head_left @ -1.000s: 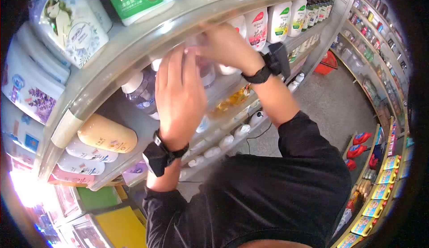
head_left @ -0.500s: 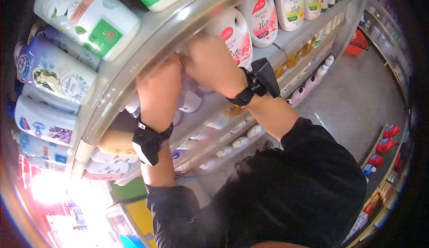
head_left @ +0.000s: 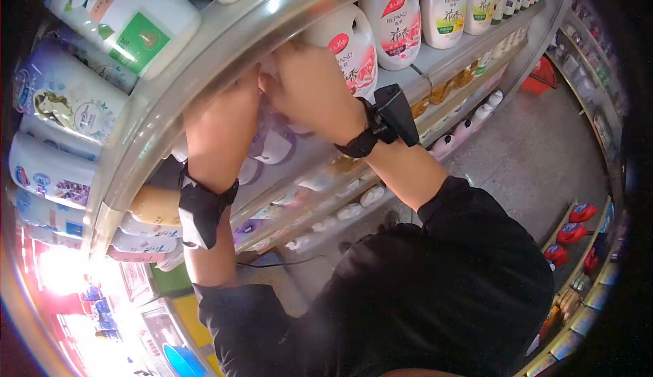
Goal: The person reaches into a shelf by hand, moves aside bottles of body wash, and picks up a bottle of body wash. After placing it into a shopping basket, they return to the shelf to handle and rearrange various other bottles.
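Both of my arms reach into a shelf behind its curved, clear edge strip. My left hand lies partly behind that strip, and its fingers are hidden. Close beside it, my right hand has its fingers curled inward; whatever they hold, a pale thing at most, cannot be made out. Just right of the right hand stands a white bottle with a red flower label, and past it a similar pink-labelled bottle. Below the hands, pale packs with purple edges show between my forearms.
White bottles with green labels continue along the shelf to the right. Large detergent bottles stand at the left. Lower shelves hold more bottles. A red basket sits on the grey floor, with another stocked shelf at the far right.
The view has shifted slightly, so the shelf and both forearms appear a little further left. Both hands stay close together at the same place on the shelf.
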`<control>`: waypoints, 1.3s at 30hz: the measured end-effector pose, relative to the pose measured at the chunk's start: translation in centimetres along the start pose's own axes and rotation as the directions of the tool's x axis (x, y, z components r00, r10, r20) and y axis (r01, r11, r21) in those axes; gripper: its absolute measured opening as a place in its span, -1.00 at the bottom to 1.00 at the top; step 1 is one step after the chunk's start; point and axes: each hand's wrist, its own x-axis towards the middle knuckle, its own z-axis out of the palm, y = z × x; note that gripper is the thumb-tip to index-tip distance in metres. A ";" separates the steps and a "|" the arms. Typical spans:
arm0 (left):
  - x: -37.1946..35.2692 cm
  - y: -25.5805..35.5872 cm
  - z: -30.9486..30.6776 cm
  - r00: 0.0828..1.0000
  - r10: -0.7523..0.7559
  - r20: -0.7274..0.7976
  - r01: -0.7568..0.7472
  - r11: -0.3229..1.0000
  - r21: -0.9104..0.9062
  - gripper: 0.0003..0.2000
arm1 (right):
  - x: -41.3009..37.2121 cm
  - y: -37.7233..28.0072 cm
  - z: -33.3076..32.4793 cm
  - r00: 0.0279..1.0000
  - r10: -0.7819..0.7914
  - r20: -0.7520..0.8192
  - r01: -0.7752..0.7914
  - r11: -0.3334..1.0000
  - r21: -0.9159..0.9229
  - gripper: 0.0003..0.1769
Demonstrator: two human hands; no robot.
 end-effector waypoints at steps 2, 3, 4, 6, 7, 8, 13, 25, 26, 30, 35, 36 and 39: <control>-0.1 0.2 -0.1 0.999 -0.019 -0.049 0.020 1.000 0.015 -0.86 | 0.2 -0.2 0.0 1.000 0.004 0.000 -0.004 1.000 0.002 -0.54; -0.2 0.2 0.1 0.997 -0.028 -0.070 0.027 1.000 -0.008 -0.86 | 0.2 -0.3 0.0 1.000 0.012 -0.009 -0.012 1.000 -0.006 -0.55; -0.1 0.2 0.3 0.995 -0.036 -0.093 0.033 0.999 -0.035 -0.86 | 0.2 -0.3 0.0 1.000 0.023 -0.018 -0.023 1.000 -0.018 -0.56; -0.3 0.5 0.4 0.993 -0.059 -0.099 0.054 0.997 -0.053 -0.85 | 0.1 -0.3 0.3 0.998 0.050 -0.025 -0.050 0.999 -0.004 -0.61; -0.3 0.7 0.5 0.994 -0.070 -0.089 0.067 0.997 -0.043 -0.83 | 0.3 -0.3 0.3 0.998 0.058 -0.029 -0.058 0.998 0.002 -0.63; -0.4 0.8 0.5 0.994 -0.083 -0.076 0.080 0.996 -0.031 -0.81 | 0.4 -0.5 0.2 0.997 0.072 0.005 -0.072 0.997 -0.028 -0.62; -0.2 1.3 0.8 0.998 -0.015 -0.068 0.021 0.996 0.090 -0.73 | 0.0 -0.5 0.1 1.000 0.010 -0.017 -0.012 0.990 -0.139 -0.61; -4.9 3.1 -3.2 0.967 -0.201 -0.157 0.149 0.945 -0.291 -0.74 | 0.0 -1.4 -0.2 0.997 0.068 0.022 -0.065 0.994 -0.092 -0.43; -7.7 3.5 -3.3 0.945 -0.261 -0.196 0.183 0.921 -0.343 -0.72 | -0.3 -1.0 0.0 1.000 -0.015 0.006 0.015 0.997 -0.070 -0.32; -16.6 4.7 -1.3 0.744 -0.659 -0.107 0.579 0.717 -0.387 -0.52 | -0.4 -0.5 0.3 0.996 -0.085 -0.005 0.084 0.991 -0.102 -0.25; -19.8 2.1 1.9 0.551 -0.806 0.216 0.773 0.395 -0.496 -0.20 | 1.3 -0.8 -0.6 0.979 -0.192 0.075 0.198 0.977 -0.084 -0.32; -19.9 1.1 2.9 0.564 -0.792 0.232 0.760 0.389 -0.520 -0.16 | 1.5 -0.6 -0.7 0.977 -0.180 0.118 0.188 0.980 -0.065 -0.36; -17.8 0.3 2.1 0.518 -0.712 0.474 0.807 0.223 -0.547 -0.01 | 2.2 0.5 -0.5 0.963 -0.175 0.205 0.198 0.976 -0.095 -0.45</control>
